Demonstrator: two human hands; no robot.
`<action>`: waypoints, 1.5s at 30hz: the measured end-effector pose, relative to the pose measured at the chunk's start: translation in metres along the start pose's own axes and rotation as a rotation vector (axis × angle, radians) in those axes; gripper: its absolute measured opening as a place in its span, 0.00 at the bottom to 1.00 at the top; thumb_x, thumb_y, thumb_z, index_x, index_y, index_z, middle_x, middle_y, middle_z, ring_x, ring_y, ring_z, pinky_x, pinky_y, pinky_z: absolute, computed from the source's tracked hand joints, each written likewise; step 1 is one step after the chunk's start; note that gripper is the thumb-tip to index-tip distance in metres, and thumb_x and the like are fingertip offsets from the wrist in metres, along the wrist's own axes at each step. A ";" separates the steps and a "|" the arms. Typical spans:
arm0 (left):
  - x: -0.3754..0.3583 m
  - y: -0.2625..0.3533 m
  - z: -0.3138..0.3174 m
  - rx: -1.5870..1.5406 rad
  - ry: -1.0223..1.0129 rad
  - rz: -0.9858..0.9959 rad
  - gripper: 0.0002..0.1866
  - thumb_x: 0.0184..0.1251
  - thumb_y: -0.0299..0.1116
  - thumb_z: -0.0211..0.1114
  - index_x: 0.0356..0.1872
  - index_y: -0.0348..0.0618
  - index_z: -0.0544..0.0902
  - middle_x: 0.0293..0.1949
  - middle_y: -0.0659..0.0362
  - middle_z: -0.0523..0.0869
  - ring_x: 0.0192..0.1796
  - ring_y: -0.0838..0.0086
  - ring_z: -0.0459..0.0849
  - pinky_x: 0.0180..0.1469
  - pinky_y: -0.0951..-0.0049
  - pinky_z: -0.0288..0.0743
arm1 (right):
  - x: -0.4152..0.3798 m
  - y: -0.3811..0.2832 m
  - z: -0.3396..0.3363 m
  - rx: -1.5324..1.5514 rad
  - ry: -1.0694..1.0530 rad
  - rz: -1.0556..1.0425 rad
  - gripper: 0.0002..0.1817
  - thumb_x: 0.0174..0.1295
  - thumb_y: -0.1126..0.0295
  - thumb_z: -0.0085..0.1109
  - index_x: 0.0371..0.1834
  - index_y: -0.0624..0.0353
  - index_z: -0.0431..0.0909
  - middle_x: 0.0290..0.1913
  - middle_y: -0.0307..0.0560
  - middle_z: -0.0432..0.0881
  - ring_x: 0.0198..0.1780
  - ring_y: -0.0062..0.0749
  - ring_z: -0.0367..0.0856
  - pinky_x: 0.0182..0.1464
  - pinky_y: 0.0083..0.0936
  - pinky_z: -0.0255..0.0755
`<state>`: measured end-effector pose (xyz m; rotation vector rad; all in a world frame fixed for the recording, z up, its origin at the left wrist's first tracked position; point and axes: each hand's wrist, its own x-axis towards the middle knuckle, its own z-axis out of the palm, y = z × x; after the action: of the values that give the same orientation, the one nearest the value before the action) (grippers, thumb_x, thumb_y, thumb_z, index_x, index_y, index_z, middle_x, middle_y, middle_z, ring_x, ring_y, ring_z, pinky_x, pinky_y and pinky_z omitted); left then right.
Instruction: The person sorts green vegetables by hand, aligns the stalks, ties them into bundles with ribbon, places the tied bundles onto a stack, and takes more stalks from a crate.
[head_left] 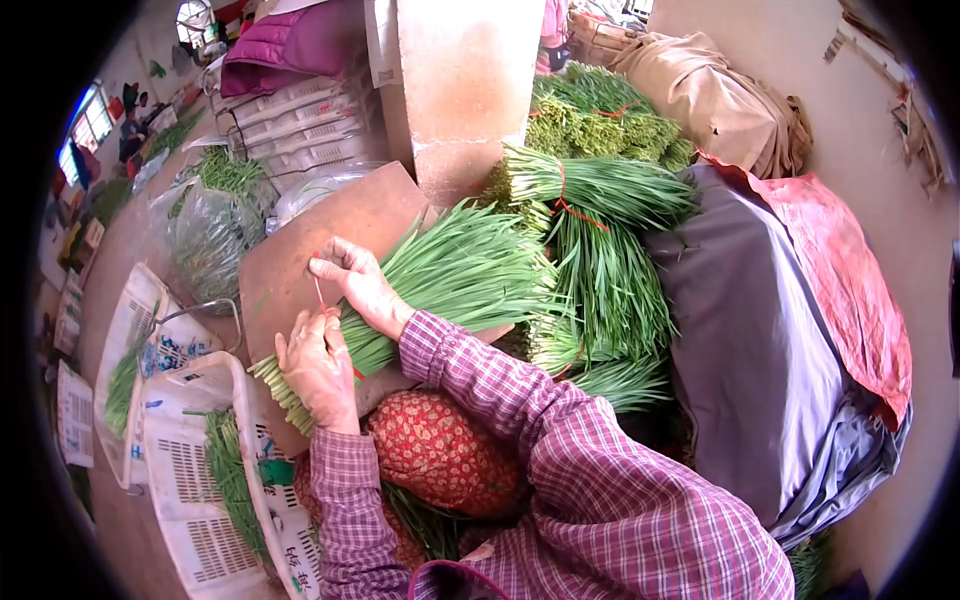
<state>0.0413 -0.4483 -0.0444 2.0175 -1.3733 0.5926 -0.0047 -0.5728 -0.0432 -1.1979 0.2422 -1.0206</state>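
A bundle of long flat green leaves, like garlic chives [455,270], lies across a brown board [290,235], its pale cut ends toward the lower left. My left hand [320,372] is closed over the stalks near those ends, fingertips at a red tie. Just above it, my right hand [362,285] pinches the raised end of the thin red tie [319,290] between thumb and forefinger. More red shows at the bundle's side below my left hand. My left palm and the underside of the bundle are hidden.
Tied chive bundles [610,260] are stacked on the right beside a grey cloth cover [740,340]. White plastic crates [190,470] holding some greens stand at the left. A pillar [465,80] rises behind the board. Red flowered cloth [440,450] covers my lap.
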 end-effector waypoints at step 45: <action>-0.042 -0.015 -0.112 -2.255 -0.426 -0.596 0.50 0.61 0.72 0.52 0.68 0.35 0.62 0.62 0.42 0.73 0.61 0.54 0.76 0.64 0.56 0.72 | -0.071 -0.130 0.044 -0.208 -0.704 0.153 0.13 0.72 0.62 0.52 0.40 0.59 0.80 0.28 0.34 0.81 0.24 0.13 0.75 0.26 0.10 0.71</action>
<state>0.0383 -0.3379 0.0030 0.3757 -0.5816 -1.2504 -0.0840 -0.4906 0.0607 -1.6261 -0.1186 -0.4018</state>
